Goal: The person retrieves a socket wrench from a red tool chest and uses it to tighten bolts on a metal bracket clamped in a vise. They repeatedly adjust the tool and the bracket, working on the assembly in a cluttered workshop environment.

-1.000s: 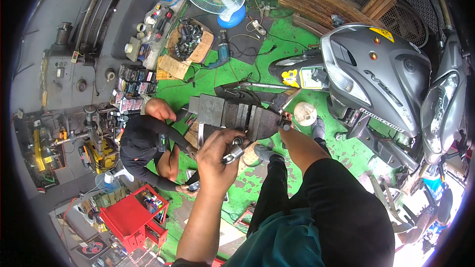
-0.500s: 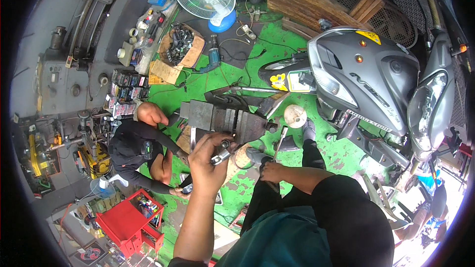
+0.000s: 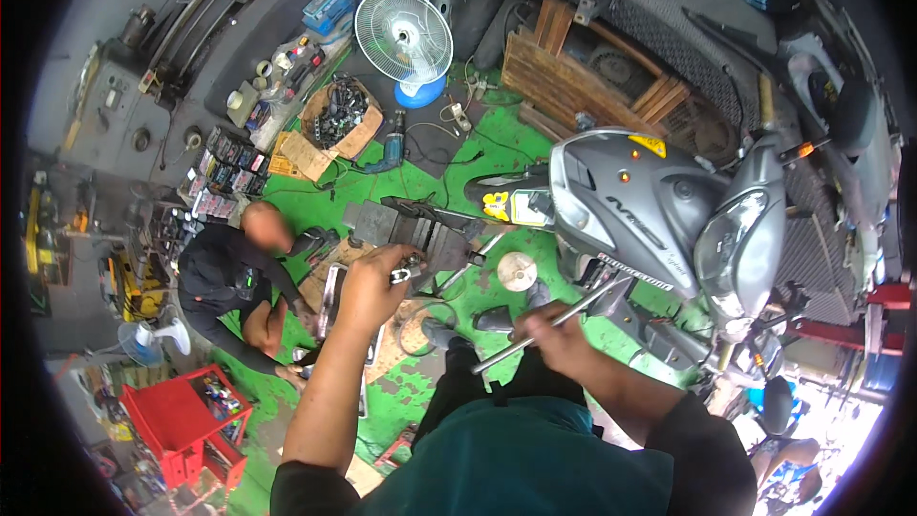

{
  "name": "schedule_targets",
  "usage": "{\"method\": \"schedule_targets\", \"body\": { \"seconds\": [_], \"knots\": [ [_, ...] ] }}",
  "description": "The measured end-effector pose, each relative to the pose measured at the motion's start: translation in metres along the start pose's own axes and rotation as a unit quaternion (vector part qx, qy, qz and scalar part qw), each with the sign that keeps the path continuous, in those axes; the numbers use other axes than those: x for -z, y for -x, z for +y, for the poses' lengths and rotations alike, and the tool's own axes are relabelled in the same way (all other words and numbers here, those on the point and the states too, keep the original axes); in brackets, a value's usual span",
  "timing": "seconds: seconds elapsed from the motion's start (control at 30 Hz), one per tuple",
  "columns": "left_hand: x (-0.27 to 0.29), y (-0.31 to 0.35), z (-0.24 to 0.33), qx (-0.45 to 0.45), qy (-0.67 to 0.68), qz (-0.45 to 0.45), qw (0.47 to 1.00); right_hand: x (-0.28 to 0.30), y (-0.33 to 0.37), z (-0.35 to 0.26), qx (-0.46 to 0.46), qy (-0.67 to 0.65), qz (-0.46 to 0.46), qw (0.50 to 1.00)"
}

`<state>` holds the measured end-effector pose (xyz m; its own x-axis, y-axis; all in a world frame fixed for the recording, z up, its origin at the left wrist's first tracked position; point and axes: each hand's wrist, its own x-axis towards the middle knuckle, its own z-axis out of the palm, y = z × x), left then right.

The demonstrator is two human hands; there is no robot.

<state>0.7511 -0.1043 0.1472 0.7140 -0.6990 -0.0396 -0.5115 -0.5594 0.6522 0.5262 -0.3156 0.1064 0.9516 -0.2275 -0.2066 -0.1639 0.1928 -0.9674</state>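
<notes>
My left hand (image 3: 373, 287) is closed around a short shiny metal piece (image 3: 405, 274) with a rounded end. Fingers cover most of it, so its kind is unclear. This hand is just on the near side of a grey bench vise (image 3: 406, 229); I cannot tell whether they touch. Out to the right, my right hand (image 3: 554, 336) grips a long metal bar (image 3: 500, 356) near its middle. The bar slants from above my lap up toward the scooter's front, and the hand is slightly blurred.
A grey scooter (image 3: 659, 210) stands at the right. At the left a person (image 3: 229, 277) crouches beside a red tool cart (image 3: 172, 420). Beyond the vise are a white fan (image 3: 403, 35), a blue power drill (image 3: 393, 145) and a box of parts (image 3: 342, 119). A round whitish lid (image 3: 517, 271) lies near my foot.
My right hand has lifted the bar from beside my leg and swung it to a slant toward the right. My left hand has turned and moved slightly left. The view has shifted.
</notes>
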Motion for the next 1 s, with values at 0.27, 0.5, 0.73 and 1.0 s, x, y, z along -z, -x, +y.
{"method": "schedule_targets", "body": {
  "seconds": [0.27,0.5,0.73,1.0],
  "knots": [
    [-0.017,0.015,0.001,0.061,0.041,0.091,0.993,0.027,-0.024,-0.202,0.208,-0.285,0.015,0.936],
    [-0.018,0.018,0.001,0.049,0.030,0.111,0.992,-0.016,-0.076,-0.182,0.215,-0.227,0.000,0.950],
    [-0.021,0.020,-0.002,0.048,0.050,0.133,0.989,-0.037,-0.104,-0.142,0.177,-0.182,0.026,0.967],
    [-0.023,0.022,-0.005,0.051,0.038,0.136,0.989,-0.046,-0.110,-0.132,0.167,-0.161,0.017,0.973]
  ]
}}
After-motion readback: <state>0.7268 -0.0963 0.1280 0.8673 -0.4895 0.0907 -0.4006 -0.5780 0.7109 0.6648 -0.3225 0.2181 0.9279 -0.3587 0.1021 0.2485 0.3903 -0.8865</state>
